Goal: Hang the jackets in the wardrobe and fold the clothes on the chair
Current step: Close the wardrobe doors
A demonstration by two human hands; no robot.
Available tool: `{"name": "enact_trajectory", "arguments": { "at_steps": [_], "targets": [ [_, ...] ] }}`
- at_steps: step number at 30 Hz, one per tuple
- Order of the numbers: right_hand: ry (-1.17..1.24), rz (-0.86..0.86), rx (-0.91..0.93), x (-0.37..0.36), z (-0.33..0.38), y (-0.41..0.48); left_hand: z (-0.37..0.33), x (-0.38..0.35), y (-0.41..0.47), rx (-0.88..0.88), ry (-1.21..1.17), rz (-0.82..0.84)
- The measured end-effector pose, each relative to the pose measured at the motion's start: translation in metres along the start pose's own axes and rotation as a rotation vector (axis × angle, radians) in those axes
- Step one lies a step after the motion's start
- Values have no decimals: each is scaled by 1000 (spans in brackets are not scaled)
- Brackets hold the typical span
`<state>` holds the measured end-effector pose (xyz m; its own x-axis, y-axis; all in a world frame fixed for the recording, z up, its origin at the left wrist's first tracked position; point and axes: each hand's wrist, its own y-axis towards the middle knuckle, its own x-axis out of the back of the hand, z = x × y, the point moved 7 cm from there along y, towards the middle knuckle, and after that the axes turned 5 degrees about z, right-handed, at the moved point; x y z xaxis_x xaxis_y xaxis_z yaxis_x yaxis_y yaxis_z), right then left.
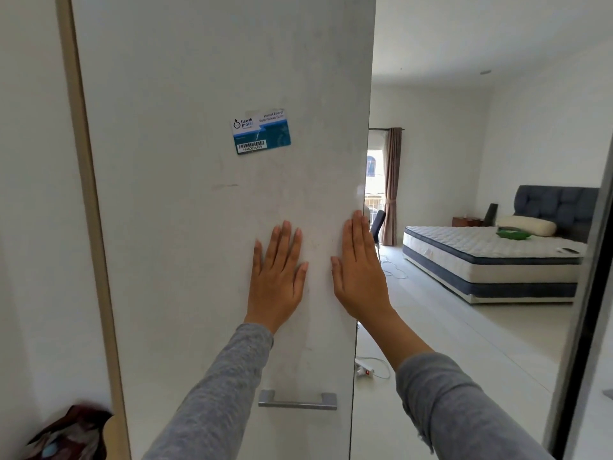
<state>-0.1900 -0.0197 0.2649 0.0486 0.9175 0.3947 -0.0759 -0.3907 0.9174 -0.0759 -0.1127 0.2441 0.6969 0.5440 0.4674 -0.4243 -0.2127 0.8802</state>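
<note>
From the head view, a white wardrobe door (199,227) fills the left and middle of the frame, with its right edge standing free against the room beyond. Both hands lie flat on the door with straight fingers, gripping nothing. The left hand (277,280) presses the panel below its middle, fingers pointing up. The right hand (360,270) presses just beside it at the door's right edge, its fingertips reaching that edge. A narrow strip of bare door separates the two hands. Grey sleeves (464,410) cover both forearms up to the wrists.

A metal bar handle (297,400) sits horizontally near the door's lower right, below the left hand. A blue and white card (261,131) with a barcode is stuck slightly tilted on the upper half of the door. A beige strip (88,210) runs down along the door's left edge.

At the lower left corner of the frame, left of that strip, lies a blurred bundle of dark red clothes (71,433); what garments they are cannot be told.

Past the door's right edge, a bed (491,260) stands with a dark headboard (557,207), a cream pillow (527,225) and a small green thing (512,234) on the mattress. A brown curtain (393,184) hangs by the window, with a dark chair (378,225) beside it. A white power strip (365,370) lies on the floor near the door's edge.
</note>
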Motion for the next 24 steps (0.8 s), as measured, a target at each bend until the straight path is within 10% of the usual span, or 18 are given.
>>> {"name": "enact_trajectory", "arguments": {
  "at_steps": [24],
  "targets": [
    [-244, -122, -23, -30, -7, 9, 9, -24, -4, -29, 84, -207]
  ]
}}
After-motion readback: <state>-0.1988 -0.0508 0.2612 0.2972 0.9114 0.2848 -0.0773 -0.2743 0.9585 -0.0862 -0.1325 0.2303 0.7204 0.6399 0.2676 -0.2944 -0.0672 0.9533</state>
